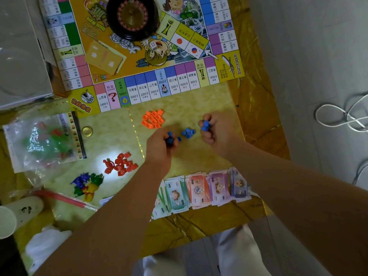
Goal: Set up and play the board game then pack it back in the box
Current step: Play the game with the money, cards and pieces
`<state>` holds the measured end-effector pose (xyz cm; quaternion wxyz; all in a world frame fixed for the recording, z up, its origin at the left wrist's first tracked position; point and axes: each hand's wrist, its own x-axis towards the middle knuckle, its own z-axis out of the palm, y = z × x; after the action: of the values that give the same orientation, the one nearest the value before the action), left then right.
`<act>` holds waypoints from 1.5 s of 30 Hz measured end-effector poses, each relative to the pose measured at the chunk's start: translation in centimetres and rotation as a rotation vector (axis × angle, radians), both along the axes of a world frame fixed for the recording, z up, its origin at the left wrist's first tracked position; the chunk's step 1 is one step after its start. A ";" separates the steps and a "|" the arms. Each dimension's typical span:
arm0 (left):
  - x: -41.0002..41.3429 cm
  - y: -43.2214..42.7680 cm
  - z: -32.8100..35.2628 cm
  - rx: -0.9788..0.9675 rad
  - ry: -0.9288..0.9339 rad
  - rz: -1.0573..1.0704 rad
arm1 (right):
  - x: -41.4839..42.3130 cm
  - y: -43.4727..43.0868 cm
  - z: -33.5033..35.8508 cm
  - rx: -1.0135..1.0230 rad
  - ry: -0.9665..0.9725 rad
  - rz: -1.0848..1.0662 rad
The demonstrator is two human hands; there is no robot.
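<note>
Between the hands: loose blue houses on the table, just below the game board.
Left hand: fingers curled, gripping blue houses.
Right hand: fingers curled round more blue houses.
Orange houses: heaped near the board's edge.

Dim, soft view (edges bowed), glare on the table.

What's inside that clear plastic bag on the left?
Green and red plastic pieces show through the bag; glare and creases hide their shapes and how many there are.
</note>
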<state>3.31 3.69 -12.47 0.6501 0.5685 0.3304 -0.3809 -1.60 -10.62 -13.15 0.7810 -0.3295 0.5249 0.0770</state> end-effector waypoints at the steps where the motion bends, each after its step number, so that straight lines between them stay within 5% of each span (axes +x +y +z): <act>1: 0.1 0.4 0.2 -0.073 0.032 0.024 | -0.1 0.1 0.1 0.033 -0.030 -0.008; 5: 0.3 1.2 1.2 -0.250 0.067 0.017 | 0.0 0.4 0.3 0.011 -0.036 0.080; 11: 0.2 1.6 0.6 -0.037 -0.014 -0.195 | 0.0 0.7 0.9 -0.079 -0.005 0.110; 19: -1.3 1.6 -0.2 0.683 -0.643 -0.790 | -1.2 1.2 0.5 -0.957 0.162 0.919; 23: -1.6 1.3 -0.3 0.792 -0.738 -1.067 | -1.6 1.6 0.0 -1.135 0.099 1.121; 31: -0.8 1.1 -1.5 0.707 -0.723 -0.973 | -1.3 1.2 -1.3 -1.022 0.074 0.948; 35: -0.4 1.2 -0.9 0.262 -0.312 -0.420 | -0.5 0.7 -0.9 -0.502 0.044 0.398; 38: 0.1 1.2 -0.2 0.031 -0.092 -0.306 | 0.0 0.3 0.2 -0.354 0.045 0.279; 41: 0.2 0.5 -0.1 0.219 -0.196 -0.355 | 0.0 0.5 0.4 -0.431 0.053 0.401; 45: -0.1 0.0 -0.9 0.624 -0.638 -0.803 | -0.1 1.2 -0.4 -0.837 0.207 0.823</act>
<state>3.19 3.72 -13.40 0.3248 0.8991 -0.0254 -0.2922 -1.68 -9.46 -13.58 0.4356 -0.7765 0.4130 0.1917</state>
